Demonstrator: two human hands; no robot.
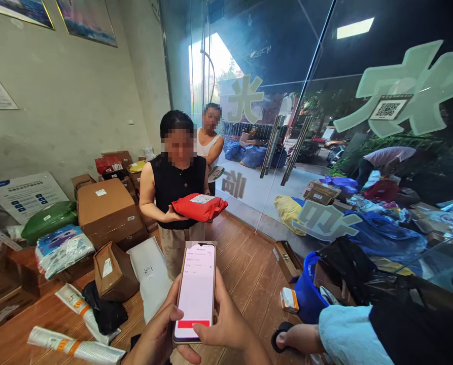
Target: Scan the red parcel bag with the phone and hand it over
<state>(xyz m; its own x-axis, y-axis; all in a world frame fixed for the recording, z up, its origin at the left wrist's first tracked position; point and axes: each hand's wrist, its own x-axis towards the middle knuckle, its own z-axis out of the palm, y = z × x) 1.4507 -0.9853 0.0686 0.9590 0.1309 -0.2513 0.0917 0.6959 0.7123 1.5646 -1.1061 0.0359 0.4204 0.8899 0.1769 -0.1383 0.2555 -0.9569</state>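
Both my hands hold a smartphone (196, 294) upright in front of me, its lit screen showing a pale form with a red bar near the bottom. My left hand (158, 324) wraps the phone's left edge, thumb by the lower left of the screen. From the right side, my right hand (226, 317) grips the phone, its thumb over the red bar. Fingers behind the phone are mostly hidden. Just beyond it, a person in a black sleeveless top (176, 185) carries a red parcel (199, 207) with a white label.
Cardboard boxes (104, 205) and wrapped parcels crowd the left wall. Bubble-wrapped rolls (74, 345) lie on the wooden floor. To the right stand a blue bin (310, 291) and glass doors (245, 167). Another person (209, 142) stands behind the first. A seated person's leg (302, 338) juts in.
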